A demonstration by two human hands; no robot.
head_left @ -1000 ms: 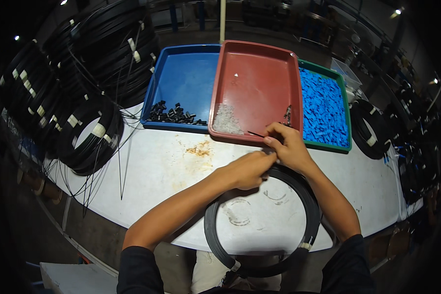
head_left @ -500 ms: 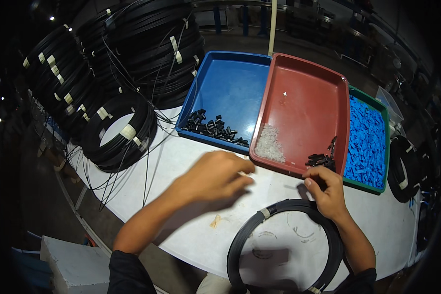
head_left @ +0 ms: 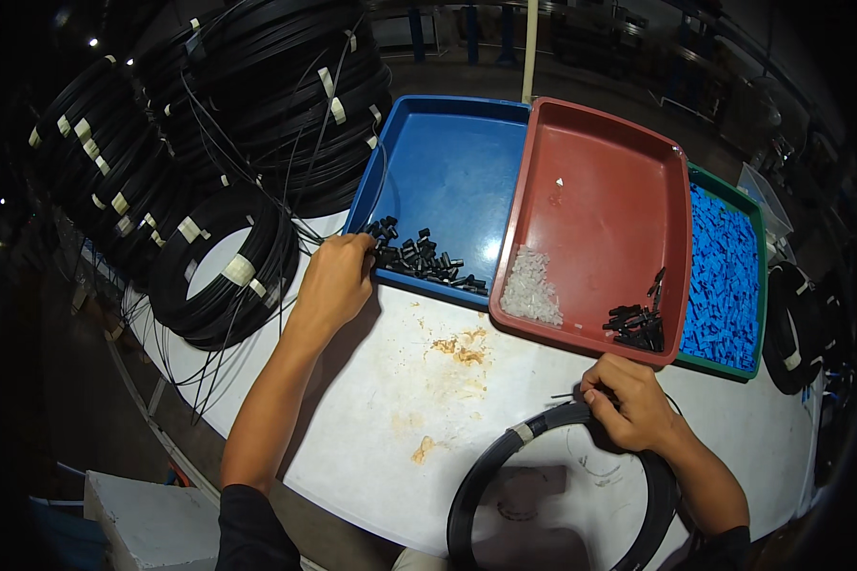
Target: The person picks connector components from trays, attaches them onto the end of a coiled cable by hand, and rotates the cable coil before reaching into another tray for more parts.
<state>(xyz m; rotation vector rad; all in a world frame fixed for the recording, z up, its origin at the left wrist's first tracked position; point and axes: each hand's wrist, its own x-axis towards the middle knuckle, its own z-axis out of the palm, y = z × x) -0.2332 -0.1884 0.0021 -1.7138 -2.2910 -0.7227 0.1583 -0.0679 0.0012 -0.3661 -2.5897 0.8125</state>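
My left hand reaches over the near left rim of the blue tray. Its bent fingertips are at the edge of a pile of small black tubular caps, and whatever lies between them is hidden. My right hand pinches the end of a thin black cable, which sticks out to the left of the fingers. Below that hand, a coil of black cable bound with pale tape lies on the white table.
A red tray holds small clear pieces and black pieces. Right of it, a green tray is full of blue pieces. Tall stacks of black cable coils stand at the left, with loose strands hanging down.
My left hand has moved left, from in front of the trays to the black caps in the blue tray. My right hand has shifted slightly nearer, and the cable end shows more clearly.
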